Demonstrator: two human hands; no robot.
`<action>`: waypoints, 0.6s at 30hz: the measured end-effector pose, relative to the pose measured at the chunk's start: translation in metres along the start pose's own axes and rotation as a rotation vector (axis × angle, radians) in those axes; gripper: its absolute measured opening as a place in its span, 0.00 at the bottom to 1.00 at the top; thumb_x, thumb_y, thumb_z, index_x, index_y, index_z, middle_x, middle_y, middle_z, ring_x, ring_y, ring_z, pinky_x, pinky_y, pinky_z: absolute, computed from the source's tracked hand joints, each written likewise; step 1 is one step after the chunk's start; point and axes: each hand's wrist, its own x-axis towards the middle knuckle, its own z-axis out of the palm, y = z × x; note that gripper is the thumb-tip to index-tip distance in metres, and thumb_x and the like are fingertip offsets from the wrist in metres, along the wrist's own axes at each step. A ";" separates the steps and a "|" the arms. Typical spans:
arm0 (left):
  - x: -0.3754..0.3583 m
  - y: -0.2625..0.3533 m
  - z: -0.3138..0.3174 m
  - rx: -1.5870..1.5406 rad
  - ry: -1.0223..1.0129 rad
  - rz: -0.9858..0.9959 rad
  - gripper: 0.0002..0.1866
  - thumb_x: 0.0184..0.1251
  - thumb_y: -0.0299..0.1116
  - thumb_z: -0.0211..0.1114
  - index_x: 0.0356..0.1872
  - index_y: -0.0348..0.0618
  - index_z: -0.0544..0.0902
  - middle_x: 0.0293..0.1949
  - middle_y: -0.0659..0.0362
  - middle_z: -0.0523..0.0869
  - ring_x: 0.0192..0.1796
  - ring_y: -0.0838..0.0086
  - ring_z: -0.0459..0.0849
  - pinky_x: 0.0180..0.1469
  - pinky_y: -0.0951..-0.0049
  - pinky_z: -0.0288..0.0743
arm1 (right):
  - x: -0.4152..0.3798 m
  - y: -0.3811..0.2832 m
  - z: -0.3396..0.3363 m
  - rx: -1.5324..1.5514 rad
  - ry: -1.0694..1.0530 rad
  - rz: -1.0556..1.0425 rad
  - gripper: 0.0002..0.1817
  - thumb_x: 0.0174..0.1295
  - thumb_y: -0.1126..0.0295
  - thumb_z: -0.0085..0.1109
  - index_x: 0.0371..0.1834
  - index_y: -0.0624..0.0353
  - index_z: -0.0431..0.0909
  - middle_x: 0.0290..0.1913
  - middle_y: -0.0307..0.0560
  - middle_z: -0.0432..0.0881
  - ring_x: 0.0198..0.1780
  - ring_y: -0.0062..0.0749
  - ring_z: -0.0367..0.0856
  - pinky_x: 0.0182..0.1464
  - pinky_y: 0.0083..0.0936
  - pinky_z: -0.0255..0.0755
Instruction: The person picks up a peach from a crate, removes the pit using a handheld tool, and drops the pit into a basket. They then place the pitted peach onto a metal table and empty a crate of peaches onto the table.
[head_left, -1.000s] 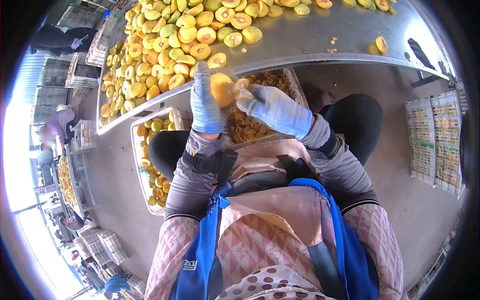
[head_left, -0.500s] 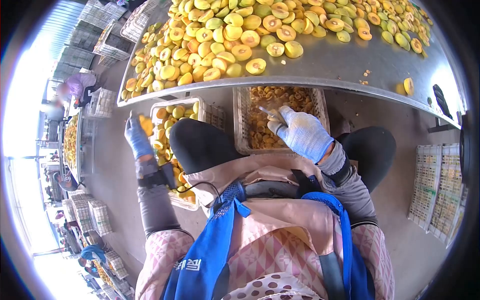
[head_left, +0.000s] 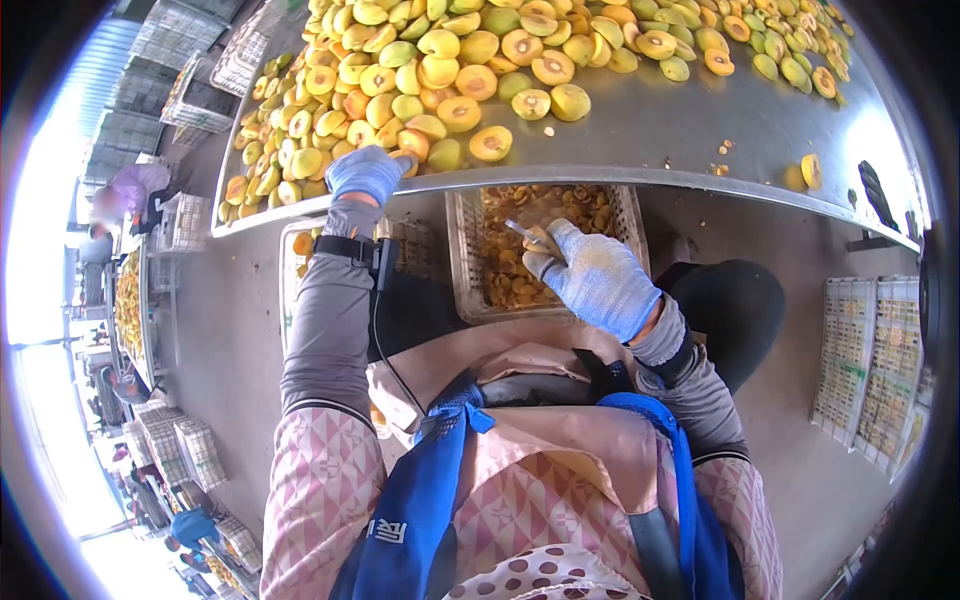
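Note:
My left hand (head_left: 366,176), in a blue-grey glove, is at the table's near edge among halved yellow fruits (head_left: 378,80) that look like apricots or small peaches. Its fingers are bent and partly hidden, closed around a fruit half (head_left: 407,163) at the fingertips. My right hand (head_left: 600,275), gloved alike, hovers over a crate (head_left: 466,262) below the table. It grips a small tool (head_left: 520,230) with a metal tip, perhaps a pitting knife; the handle is mostly covered by the fingers. Brownish fruit pieces (head_left: 510,285) lie in that crate.
The metal table (head_left: 620,125) has a raised rim in front of me. Another crate (head_left: 290,270) with fruit halves stands at left, partly behind my forearm. Stacked crates (head_left: 868,350) are at right. A person (head_left: 140,190) sits farther left beside another fruit-covered table.
My left hand has moved from above the left crate, where yellow fruit was at its fingers, up and right to the fruit on the table. My right hand stays over its crate with the tool.

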 end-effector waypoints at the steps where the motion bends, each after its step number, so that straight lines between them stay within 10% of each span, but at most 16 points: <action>1: 0.003 0.005 0.003 -0.055 0.027 -0.009 0.30 0.57 0.61 0.64 0.45 0.42 0.85 0.48 0.47 0.88 0.52 0.54 0.86 0.55 0.55 0.76 | 0.000 0.002 0.001 -0.015 0.052 -0.025 0.25 0.66 0.52 0.61 0.49 0.67 0.78 0.27 0.62 0.83 0.31 0.58 0.83 0.33 0.45 0.76; 8: 0.009 0.005 0.052 -0.624 0.517 0.235 0.23 0.55 0.34 0.74 0.51 0.37 0.80 0.41 0.50 0.87 0.39 0.68 0.86 0.45 0.68 0.80 | 0.009 -0.001 -0.002 0.202 0.097 0.102 0.19 0.67 0.54 0.57 0.49 0.60 0.76 0.29 0.58 0.82 0.34 0.56 0.83 0.38 0.46 0.76; 11: -0.042 0.030 0.028 -1.286 0.268 0.477 0.22 0.53 0.26 0.74 0.51 0.34 0.82 0.44 0.53 0.87 0.44 0.71 0.85 0.49 0.73 0.79 | 0.016 0.000 -0.002 0.251 0.212 0.053 0.18 0.65 0.57 0.61 0.48 0.61 0.75 0.30 0.58 0.83 0.34 0.56 0.83 0.37 0.43 0.76; 14: -0.106 0.055 -0.004 -1.321 0.035 0.570 0.22 0.59 0.24 0.70 0.56 0.34 0.81 0.45 0.58 0.86 0.44 0.78 0.83 0.48 0.78 0.78 | 0.024 0.001 0.005 0.303 0.398 -0.020 0.17 0.62 0.63 0.65 0.48 0.60 0.75 0.32 0.58 0.83 0.35 0.53 0.84 0.36 0.39 0.77; 18: -0.139 0.070 0.003 -1.519 -0.178 0.641 0.20 0.73 0.37 0.62 0.58 0.33 0.80 0.47 0.57 0.85 0.45 0.77 0.82 0.48 0.78 0.77 | 0.020 -0.010 -0.007 0.540 0.430 0.004 0.19 0.60 0.65 0.67 0.52 0.58 0.76 0.34 0.55 0.84 0.38 0.48 0.85 0.39 0.35 0.78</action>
